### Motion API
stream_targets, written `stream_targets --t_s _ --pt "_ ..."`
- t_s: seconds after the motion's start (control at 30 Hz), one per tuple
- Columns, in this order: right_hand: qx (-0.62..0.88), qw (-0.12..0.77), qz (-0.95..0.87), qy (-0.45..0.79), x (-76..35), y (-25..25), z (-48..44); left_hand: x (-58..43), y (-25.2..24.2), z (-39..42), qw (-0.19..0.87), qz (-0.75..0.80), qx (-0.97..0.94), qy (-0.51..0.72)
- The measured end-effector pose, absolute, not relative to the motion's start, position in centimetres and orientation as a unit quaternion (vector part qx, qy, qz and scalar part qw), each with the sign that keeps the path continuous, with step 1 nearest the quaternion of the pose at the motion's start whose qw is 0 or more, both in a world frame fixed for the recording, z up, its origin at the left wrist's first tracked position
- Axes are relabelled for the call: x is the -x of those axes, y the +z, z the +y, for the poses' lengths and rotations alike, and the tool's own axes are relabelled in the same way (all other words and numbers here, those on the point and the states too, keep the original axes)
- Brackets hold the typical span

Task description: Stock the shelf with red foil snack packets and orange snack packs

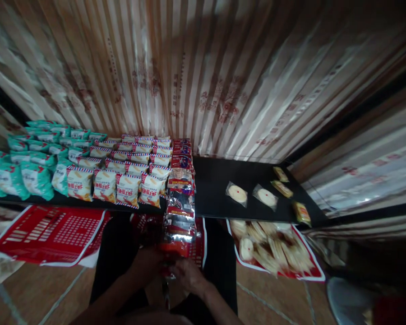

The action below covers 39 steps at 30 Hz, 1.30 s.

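Strip of red and silver packets [180, 212] runs in a joined chain from the back of the black tabletop [213, 189], over its front edge and down to the person's lap, where both hands meet its lower end. The step in hand looks like handling this chain at its bottom packet. The right hand [188, 274] has its fingers curled in a closed grip on that end, while the left hand [148, 262] lies against the strip's left side in deep shadow, and I cannot tell whether its grip is closed or only resting there. Judging by the neat rows of white and orange packets [128, 180] and green packets [23, 171] to the left, the next move calls for keeping the chain straight and taut so it does not drag its neighbours out of line. The two round wafers [237, 194] lie apart on the bare right half. Much is hard to read: the lowest packets are blurred, the fingertips are lost in the dark, the print on the wrappers is illegible, and the red tray [316, 275] of crackers below the tabletop is smeared by motion.
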State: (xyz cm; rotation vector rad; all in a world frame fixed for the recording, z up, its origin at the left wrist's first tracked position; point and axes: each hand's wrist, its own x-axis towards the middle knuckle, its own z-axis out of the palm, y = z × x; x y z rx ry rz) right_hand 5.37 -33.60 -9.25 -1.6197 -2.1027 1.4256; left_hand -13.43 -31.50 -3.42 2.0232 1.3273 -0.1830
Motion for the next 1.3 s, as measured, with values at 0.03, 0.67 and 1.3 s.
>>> stream_targets --t_s 0.03,0.67,1.3 --pt "0.539 0.086 -0.698 0.464 -5.3 -8.6 -33.6 13.6 -2.4 -31.3 0.342 0.524 -0.778 -0.054" --pt "0.540 0.436 -0.501 0.516 -5.2 4.1 -31.3 16.6 4.9 -30.7 0.675 0.404 -0.532 0.313" --pt "0.583 0.573 -0.305 0.488 -9.0 2.9 -34.0 6.5 2.6 -33.0 0.669 0.435 -0.499 0.338"
